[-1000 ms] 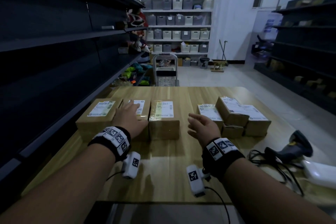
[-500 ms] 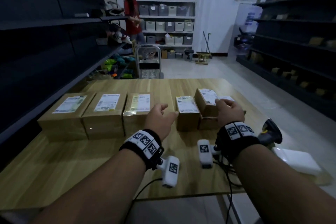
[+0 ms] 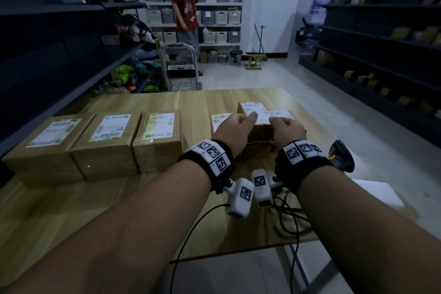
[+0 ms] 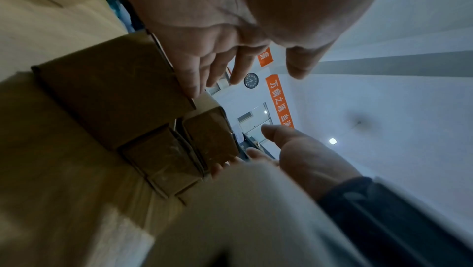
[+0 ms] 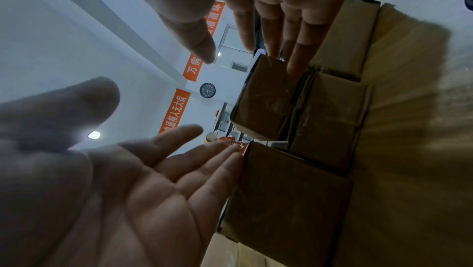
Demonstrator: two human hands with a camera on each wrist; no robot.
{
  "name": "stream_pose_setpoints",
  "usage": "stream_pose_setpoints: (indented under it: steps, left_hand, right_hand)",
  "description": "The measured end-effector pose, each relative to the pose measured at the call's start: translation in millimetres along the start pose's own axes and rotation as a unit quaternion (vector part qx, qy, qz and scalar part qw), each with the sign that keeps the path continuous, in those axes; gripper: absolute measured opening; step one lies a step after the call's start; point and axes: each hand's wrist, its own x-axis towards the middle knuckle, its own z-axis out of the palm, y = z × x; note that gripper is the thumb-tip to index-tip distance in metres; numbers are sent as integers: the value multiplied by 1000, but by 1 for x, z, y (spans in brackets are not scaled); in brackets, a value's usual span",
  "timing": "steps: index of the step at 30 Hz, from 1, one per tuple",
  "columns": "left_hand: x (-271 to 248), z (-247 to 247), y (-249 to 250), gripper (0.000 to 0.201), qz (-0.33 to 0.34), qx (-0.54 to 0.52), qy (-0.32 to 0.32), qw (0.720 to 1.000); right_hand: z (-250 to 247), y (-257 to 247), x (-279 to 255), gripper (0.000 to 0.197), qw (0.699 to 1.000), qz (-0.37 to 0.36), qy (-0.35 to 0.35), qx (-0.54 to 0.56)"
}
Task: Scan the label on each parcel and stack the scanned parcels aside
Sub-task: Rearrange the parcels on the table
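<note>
Head view: the small top parcel (image 3: 256, 112) sits on other boxes at about 1 o'clock on the wooden table (image 3: 71, 210), left hand (image 3: 235, 130) and right hand (image 3: 287, 130) flanking it with fingers loose, not clamped. Only the wrist views show the open palms, a wall clock (image 5: 207, 90) and orange banners (image 5: 175, 109) reading "万病". Label print is too blurry.

My head view is dim and bluish, shelves (image 3: 59, 38) nearly black, edges bowed by the wide lens. Both wrist views are soft and smeared near the hands; a ceiling lamp (image 5: 93, 135) glares, and the table (image 5: 409, 109) streaks with blur.
</note>
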Motion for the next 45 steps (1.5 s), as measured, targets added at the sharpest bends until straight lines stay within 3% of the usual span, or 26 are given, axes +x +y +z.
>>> stream_pose_setpoints:
  steps: [4,9,16,20,23,25,29,33,36,38,42,45]
  left_hand:
    - [4,4,1,50,-12,5,-12,1000]
    - [0,2,1,64,-9,-15,-38,999]
    - [-14,-16,7,53,21,-33,-21,999]
    - [-28,-32,7,35,20,-83,16,996]
    - [-35,-47,-3,25,25,-134,44,990]
    - [-42,-62,-11,33,24,-161,62,985]
    - [-57,-101,-30,55,17,-132,114,985]
    - [-71,-143,-48,51,-12,-163,152,975]
    - [-78,-175,-64,58,-23,-152,199,968]
    - [-83,-197,-78,52,-32,-137,229,963]
    - [-90,-244,-105,36,-61,-140,267,951]
    - [-91,-281,-128,36,-74,-142,294,942]
  right_hand:
    - [-3,5,2,56,1000,10,-13,5]
    - [-4,7,1,10,1000,3,-13,18]
    - [-2,5,-15,40,999,-37,-22,12]
    - [7,-5,-28,23,997,-58,-34,47]
    - [21,-11,-38,40,994,-66,-53,62]
    - [34,-14,-46,43,993,-71,-68,62]
    - [72,-20,-63,37,986,-77,-127,72]
    - [114,-29,-96,9,972,-93,-188,102]
    - [149,-30,-114,26,964,-110,-229,82]
    - [175,-28,-122,38,955,-153,-252,37]
    - [220,-32,-154,24,940,-164,-298,31]
    - [248,-37,-175,23,927,-156,-340,30]
